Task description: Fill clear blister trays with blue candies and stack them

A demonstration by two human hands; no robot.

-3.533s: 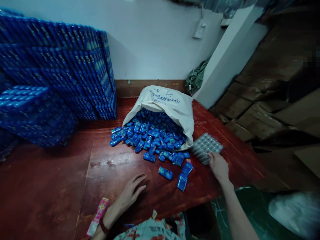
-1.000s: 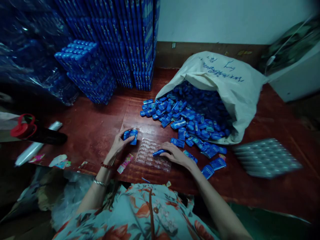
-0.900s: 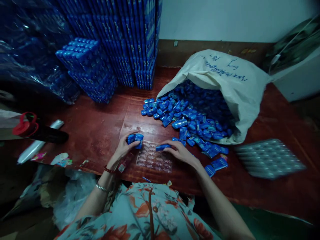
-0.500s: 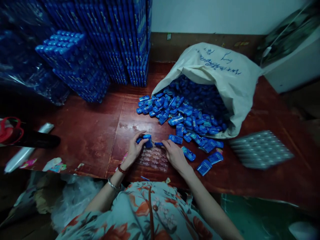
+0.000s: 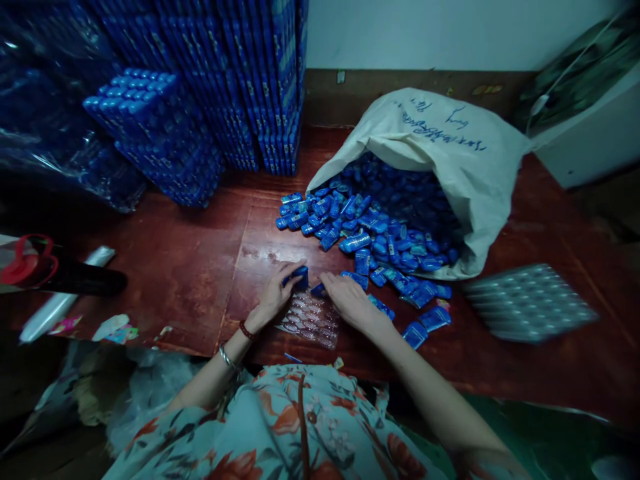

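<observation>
My left hand (image 5: 274, 295) is closed on a small blue packet (image 5: 301, 276), held over the far edge of a clear plastic tray (image 5: 311, 320) with rows of moulded hollows. Beside it, my right hand (image 5: 346, 298) has its fingers bent over another blue packet (image 5: 319, 290) at the tray's far right corner; the fingers partly hide it. What the packets contain does not show. Just past the right hand lie loose blue packets (image 5: 355, 241), spilling from the mouth of a white sack (image 5: 493, 160).
Tall stacks of filled blue trays (image 5: 240, 87) stand at the back left, with a shorter stack (image 5: 160, 140) in front. A red-lidded black bottle (image 5: 85, 277) lies at the left over a plastic roll (image 5: 55, 307). Stacked clear trays (image 5: 533, 303) sit at the right.
The packet in my left hand has tilted, and the fingers now cover more of it. My right hand has turned over its packet, with the knuckles more on top. The view has shifted slightly.
</observation>
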